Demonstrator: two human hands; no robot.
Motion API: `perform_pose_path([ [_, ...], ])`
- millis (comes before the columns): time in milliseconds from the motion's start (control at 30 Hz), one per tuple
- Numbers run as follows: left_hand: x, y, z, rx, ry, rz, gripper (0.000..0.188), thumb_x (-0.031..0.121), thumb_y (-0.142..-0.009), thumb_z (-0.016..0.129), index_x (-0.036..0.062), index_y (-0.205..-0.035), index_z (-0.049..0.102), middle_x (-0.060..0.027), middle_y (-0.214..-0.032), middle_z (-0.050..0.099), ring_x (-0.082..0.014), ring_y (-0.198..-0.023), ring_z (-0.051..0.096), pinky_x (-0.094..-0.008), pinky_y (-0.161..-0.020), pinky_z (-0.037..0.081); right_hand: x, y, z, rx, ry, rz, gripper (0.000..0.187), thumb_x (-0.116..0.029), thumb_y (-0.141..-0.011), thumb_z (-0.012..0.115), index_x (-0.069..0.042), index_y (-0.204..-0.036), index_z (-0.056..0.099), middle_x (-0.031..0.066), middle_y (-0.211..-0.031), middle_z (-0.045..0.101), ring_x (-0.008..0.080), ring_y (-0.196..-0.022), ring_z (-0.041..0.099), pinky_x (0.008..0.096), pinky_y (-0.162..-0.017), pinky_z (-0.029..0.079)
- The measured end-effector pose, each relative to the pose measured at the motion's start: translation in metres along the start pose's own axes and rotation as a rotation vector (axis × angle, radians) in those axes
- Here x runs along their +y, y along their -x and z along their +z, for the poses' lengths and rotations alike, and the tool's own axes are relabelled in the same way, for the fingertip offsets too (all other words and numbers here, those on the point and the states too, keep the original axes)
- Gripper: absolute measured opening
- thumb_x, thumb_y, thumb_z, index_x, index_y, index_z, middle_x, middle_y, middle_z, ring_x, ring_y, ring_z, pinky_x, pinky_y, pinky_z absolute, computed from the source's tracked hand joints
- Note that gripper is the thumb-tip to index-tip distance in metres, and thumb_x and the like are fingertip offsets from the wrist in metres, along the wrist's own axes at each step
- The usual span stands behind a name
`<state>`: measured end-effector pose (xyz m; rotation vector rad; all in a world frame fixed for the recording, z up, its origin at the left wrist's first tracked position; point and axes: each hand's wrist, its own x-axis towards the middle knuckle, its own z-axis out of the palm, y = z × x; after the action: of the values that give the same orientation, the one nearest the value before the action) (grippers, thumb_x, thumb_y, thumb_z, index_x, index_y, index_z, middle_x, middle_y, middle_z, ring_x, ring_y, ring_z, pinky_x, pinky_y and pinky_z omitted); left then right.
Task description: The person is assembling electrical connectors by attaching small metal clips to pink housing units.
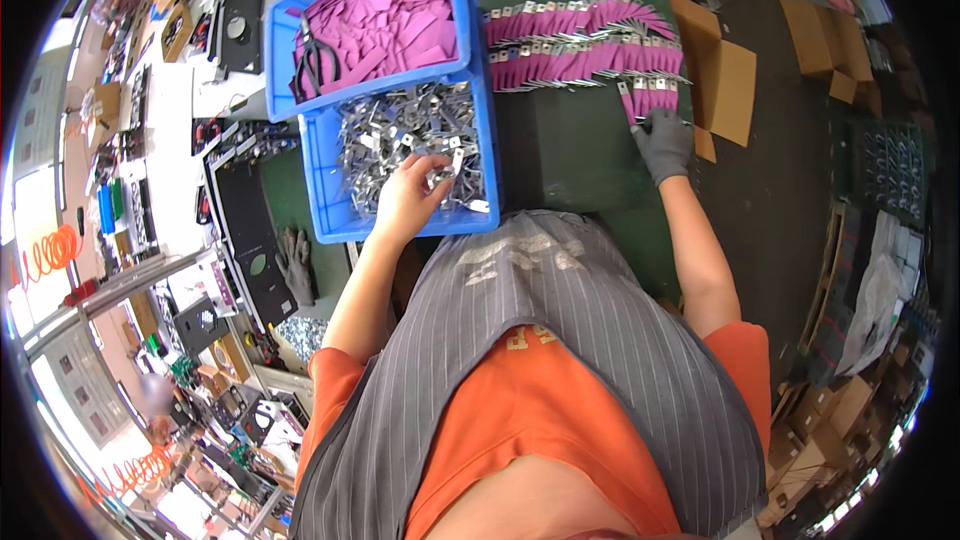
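Note:
My bare left hand (411, 197) reaches into the front blue bin (326, 202), which holds a heap of small silvery metal tabs (380, 135). Its fingers are curled in a pinch, with one metal tab (457, 162) at the fingertips. On the green table to the right, my right hand (664, 146), in a dark grey glove, closes on a metal tab in a purple sleeve (627, 103). That tab leans a little apart from a short row of sleeved tabs (655, 95). The gloved fingertips are partly hidden.
Two long rows of sleeved tabs (580, 60) lie overlapped farther back. Behind the metal bin, another blue bin (277, 60) holds purple sleeves and black-handled pliers (316, 58). An open cardboard box (722, 80) stands past the table's right edge. A grey glove (296, 265) lies at left.

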<state>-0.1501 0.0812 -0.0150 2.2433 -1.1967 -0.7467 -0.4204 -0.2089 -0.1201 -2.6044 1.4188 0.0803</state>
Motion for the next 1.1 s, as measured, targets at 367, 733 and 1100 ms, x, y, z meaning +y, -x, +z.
perform_pose_path([
  [367,-0.039,0.024,-0.006,0.014,0.0,-0.198,0.022,0.02,-0.078,0.065,0.013,-0.099,0.065,-0.0064,-0.088,0.063,-0.0226,-0.07,0.06,-0.0349,-0.066,0.048,0.005,-0.001,-0.003,0.042,0.107,-0.018,0.038,-0.038,-0.072,0.072,-0.012,-0.097,0.061,0.0113,-0.105,0.055,0.0312,-0.102,0.051,0.0413,-0.085,0.044],
  [733,-0.033,-0.011,0.022,-0.144,-0.431,-0.208,0.031,0.043,-0.074,0.066,0.0148,-0.085,0.071,-0.0072,-0.087,0.068,-0.0264,-0.08,0.066,-0.038,-0.072,0.052,-0.13,0.02,-0.049,0.306,-0.489,-0.494,0.033,-0.028,-0.073,0.069,-0.013,-0.099,0.056,0.0082,-0.096,0.055,0.028,-0.097,0.05,0.0405,-0.088,0.037],
  [1100,-0.025,0.003,-0.038,-0.106,-0.051,-0.394,0.024,0.03,-0.077,0.065,0.008,-0.085,0.07,-0.0085,-0.075,0.068,-0.0215,-0.071,0.065,-0.0329,-0.07,0.051,-0.175,0.047,-0.069,0.095,-0.85,-0.692,0.026,-0.02,-0.074,0.066,-0.008,-0.096,0.061,0.0114,-0.097,0.058,0.0302,-0.094,0.055,0.0401,-0.085,0.044],
])
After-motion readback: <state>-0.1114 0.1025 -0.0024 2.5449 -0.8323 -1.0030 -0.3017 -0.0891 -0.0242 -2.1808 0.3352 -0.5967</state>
